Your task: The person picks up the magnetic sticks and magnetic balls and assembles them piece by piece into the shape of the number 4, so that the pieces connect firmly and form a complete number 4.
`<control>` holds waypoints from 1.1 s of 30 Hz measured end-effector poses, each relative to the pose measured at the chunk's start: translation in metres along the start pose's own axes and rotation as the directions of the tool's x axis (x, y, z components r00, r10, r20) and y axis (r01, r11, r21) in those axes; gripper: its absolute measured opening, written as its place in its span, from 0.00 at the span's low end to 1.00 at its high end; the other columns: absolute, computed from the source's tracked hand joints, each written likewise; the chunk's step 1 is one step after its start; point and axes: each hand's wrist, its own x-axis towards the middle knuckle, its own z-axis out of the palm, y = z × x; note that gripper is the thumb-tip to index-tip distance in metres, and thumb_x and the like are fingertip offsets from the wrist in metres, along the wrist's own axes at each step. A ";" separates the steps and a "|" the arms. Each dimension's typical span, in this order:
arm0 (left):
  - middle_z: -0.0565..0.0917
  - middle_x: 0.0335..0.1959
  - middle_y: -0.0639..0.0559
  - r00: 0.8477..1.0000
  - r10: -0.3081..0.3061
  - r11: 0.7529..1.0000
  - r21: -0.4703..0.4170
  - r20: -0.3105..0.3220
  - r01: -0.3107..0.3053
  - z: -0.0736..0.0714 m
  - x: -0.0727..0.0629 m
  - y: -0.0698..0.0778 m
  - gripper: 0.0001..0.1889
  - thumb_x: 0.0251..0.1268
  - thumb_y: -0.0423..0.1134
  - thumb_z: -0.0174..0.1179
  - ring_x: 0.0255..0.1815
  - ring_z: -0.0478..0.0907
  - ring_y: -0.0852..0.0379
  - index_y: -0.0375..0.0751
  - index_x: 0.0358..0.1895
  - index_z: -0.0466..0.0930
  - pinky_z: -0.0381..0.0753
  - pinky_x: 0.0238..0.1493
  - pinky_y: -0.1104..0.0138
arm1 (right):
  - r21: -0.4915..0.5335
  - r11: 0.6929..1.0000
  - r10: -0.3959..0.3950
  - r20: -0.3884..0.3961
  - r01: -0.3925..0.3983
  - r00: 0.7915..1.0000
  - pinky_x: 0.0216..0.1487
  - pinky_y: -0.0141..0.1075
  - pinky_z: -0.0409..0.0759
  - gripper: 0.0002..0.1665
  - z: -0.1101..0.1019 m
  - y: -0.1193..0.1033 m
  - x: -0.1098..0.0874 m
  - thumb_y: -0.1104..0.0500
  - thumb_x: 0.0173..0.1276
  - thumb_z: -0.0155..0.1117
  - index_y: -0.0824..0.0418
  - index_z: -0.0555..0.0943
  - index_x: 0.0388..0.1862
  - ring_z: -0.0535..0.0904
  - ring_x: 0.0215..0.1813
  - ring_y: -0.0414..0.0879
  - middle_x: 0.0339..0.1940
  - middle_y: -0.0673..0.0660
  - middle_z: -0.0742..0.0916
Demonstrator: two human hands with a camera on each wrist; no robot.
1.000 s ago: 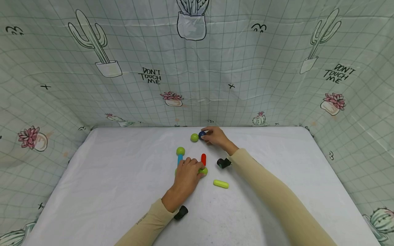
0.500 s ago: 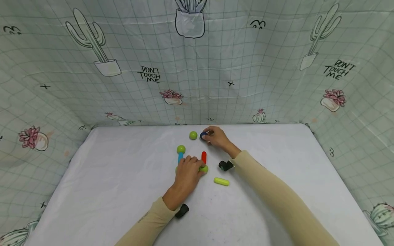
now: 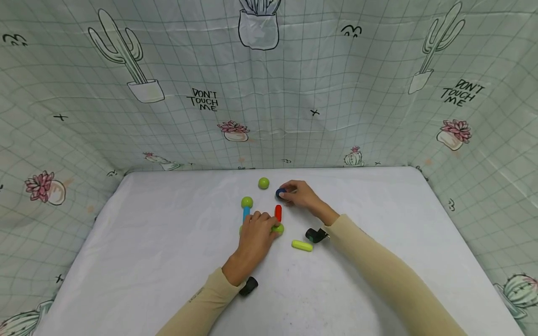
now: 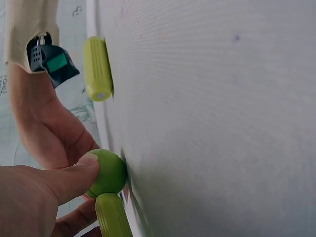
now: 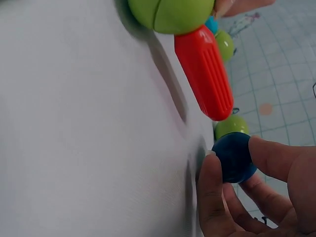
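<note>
Fingers [image 5: 269,155] pinch blue ball [image 5: 232,158]; gap before table edge [image 3: 336,169].

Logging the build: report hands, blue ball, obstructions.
Left hand grips green ball joined to red stick. Right hand pinches blue ball, apart from the stick's free end. Nothing visible between ball and stick.

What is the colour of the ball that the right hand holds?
Dark blue; the ball shows best in the right wrist view.
</note>
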 end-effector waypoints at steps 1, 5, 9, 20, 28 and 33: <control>0.87 0.40 0.52 1.000 -0.002 1.000 -0.001 0.001 0.002 0.000 0.000 0.000 0.12 0.60 0.42 0.79 0.47 0.79 0.51 0.47 0.45 0.92 0.76 0.53 0.55 | 0.008 1.000 0.002 0.007 -0.002 1.000 0.46 0.33 0.88 0.21 0.001 0.000 -0.001 0.63 0.79 0.65 0.70 0.80 0.66 0.86 0.44 0.47 0.56 0.67 0.82; 0.87 0.41 0.52 1.000 -0.011 1.000 -0.009 0.003 0.011 0.000 -0.001 0.001 0.12 0.61 0.43 0.78 0.48 0.79 0.50 0.46 0.46 0.92 0.76 0.54 0.54 | 0.025 1.000 -0.003 0.035 0.002 0.999 0.47 0.34 0.88 0.21 0.003 0.002 -0.005 0.63 0.80 0.64 0.71 0.80 0.66 0.86 0.45 0.47 0.54 0.66 0.83; 0.87 0.40 0.51 1.000 -0.006 1.000 -0.015 -0.006 0.005 0.001 -0.002 0.000 0.12 0.60 0.42 0.78 0.48 0.79 0.51 0.46 0.46 0.92 0.76 0.54 0.54 | 0.037 0.999 -0.014 0.046 0.012 0.999 0.47 0.35 0.89 0.21 0.005 0.004 -0.007 0.63 0.80 0.63 0.71 0.79 0.66 0.86 0.46 0.47 0.52 0.65 0.83; 0.87 0.41 0.52 1.000 0.000 1.000 -0.014 -0.005 0.000 0.001 -0.001 0.000 0.12 0.61 0.42 0.78 0.47 0.79 0.51 0.46 0.46 0.92 0.75 0.55 0.54 | 0.030 0.999 -0.026 0.048 0.024 0.999 0.48 0.37 0.89 0.20 0.007 0.003 -0.015 0.63 0.80 0.63 0.72 0.80 0.66 0.88 0.45 0.49 0.51 0.65 0.83; 0.87 0.41 0.52 1.000 0.004 1.000 -0.011 -0.007 -0.004 -0.001 -0.001 0.000 0.12 0.61 0.42 0.78 0.47 0.79 0.51 0.46 0.46 0.92 0.75 0.56 0.54 | -0.001 0.998 -0.069 0.054 0.069 0.996 0.48 0.34 0.88 0.21 0.011 0.004 -0.011 0.63 0.80 0.63 0.72 0.80 0.66 0.87 0.46 0.47 0.52 0.65 0.84; 0.87 0.41 0.52 1.000 0.000 1.000 -0.003 0.001 0.000 0.000 -0.001 0.000 0.12 0.61 0.43 0.78 0.48 0.79 0.51 0.47 0.47 0.93 0.75 0.55 0.54 | -0.028 0.995 -0.090 0.062 0.091 0.994 0.47 0.35 0.88 0.20 0.015 0.001 -0.010 0.63 0.80 0.63 0.72 0.81 0.65 0.87 0.46 0.49 0.52 0.66 0.84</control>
